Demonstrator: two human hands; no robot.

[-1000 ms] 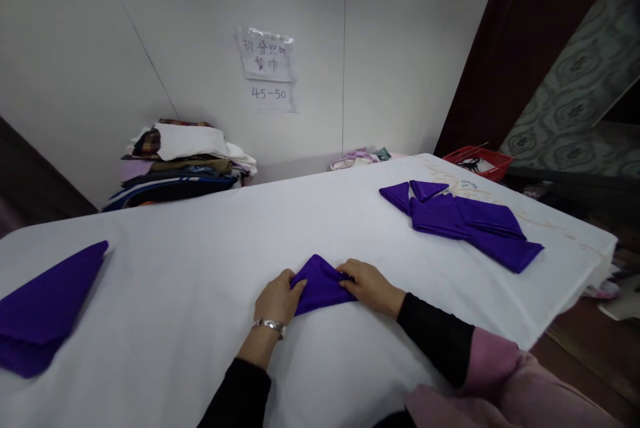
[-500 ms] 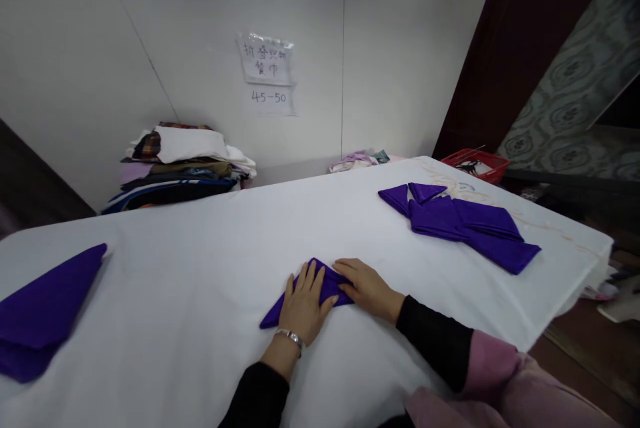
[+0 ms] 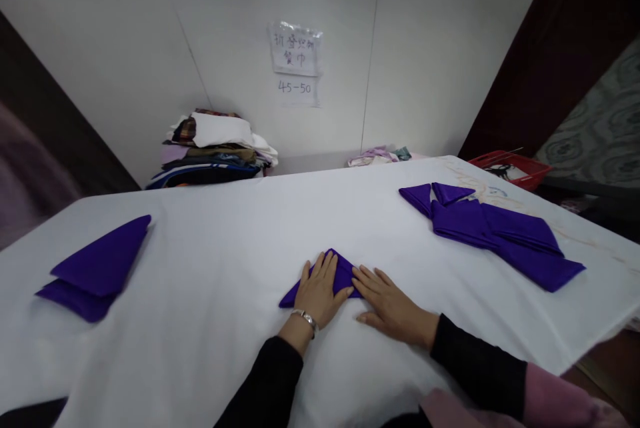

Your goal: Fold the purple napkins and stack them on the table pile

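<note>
Dim, soft light; upper right corner darkest; faint glare on slightly blurred sign [image 3: 296, 53].

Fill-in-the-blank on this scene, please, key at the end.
The left hand lies flat on a small folded cloth coloured ____.
The sleeve at the right hand's wrist is ____.
The lower paper reads ____.
In view, the clothes pile is ____ of that paper.

purple; black; 45-50; left
</note>
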